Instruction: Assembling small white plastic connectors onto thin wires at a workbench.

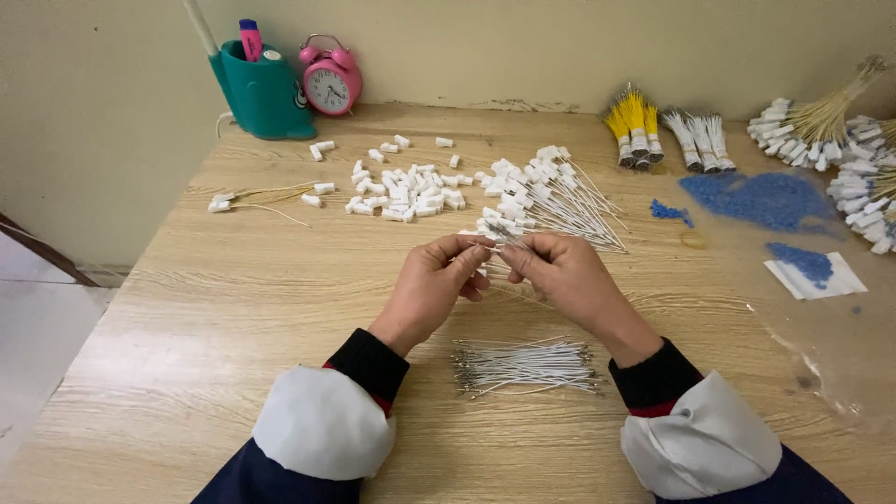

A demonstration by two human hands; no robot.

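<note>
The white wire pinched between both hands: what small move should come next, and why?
Probably set it on the pile of finished wires with white connectors just beyond the hands. The left hand and right hand pinch one wire with a connector together, and that pile holds similar pieces, while the bare wires lie nearer the body.

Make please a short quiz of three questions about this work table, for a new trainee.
1. True or false: the alarm clock is blue.
2. What lies on the table between the two sleeves?
A. loose white wires
B. scissors
C. blue beads
3. What do the left hand and right hand pinch together?

Key:
1. False, it is pink.
2. A.
3. A thin white wire piece; finer detail cannot be told.
</note>
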